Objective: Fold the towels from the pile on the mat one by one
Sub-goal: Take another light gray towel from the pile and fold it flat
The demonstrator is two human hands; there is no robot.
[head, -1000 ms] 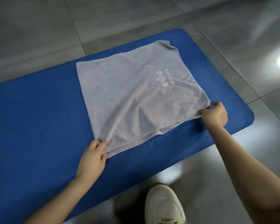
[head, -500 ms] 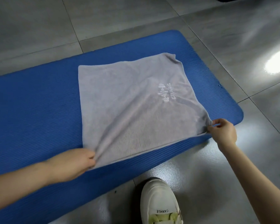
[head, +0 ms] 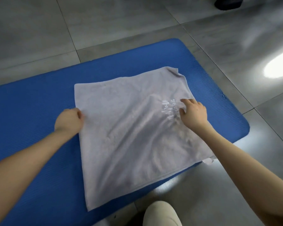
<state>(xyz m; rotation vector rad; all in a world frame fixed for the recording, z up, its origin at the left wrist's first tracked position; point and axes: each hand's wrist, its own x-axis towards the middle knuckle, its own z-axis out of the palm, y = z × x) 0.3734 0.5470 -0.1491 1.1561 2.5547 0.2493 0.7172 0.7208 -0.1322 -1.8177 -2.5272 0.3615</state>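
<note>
A light grey towel with a white embroidered logo lies spread flat on the blue mat. Its near right corner hangs past the mat's edge onto the floor. My left hand is curled at the middle of the towel's left edge and appears to pinch that edge. My right hand rests on top of the towel just right of the logo, its fingers spread and pressing the cloth. No other towels or pile are in view.
Grey floor tiles surround the mat, with a bright light reflection at the right. A dark object sits on the floor at the top right. A pale shoe or knee is at the bottom edge.
Both hands left the towel's near corners and moved farther away from me. The left went to the left edge, the right onto the top by the logo. The towel slid nearer.
</note>
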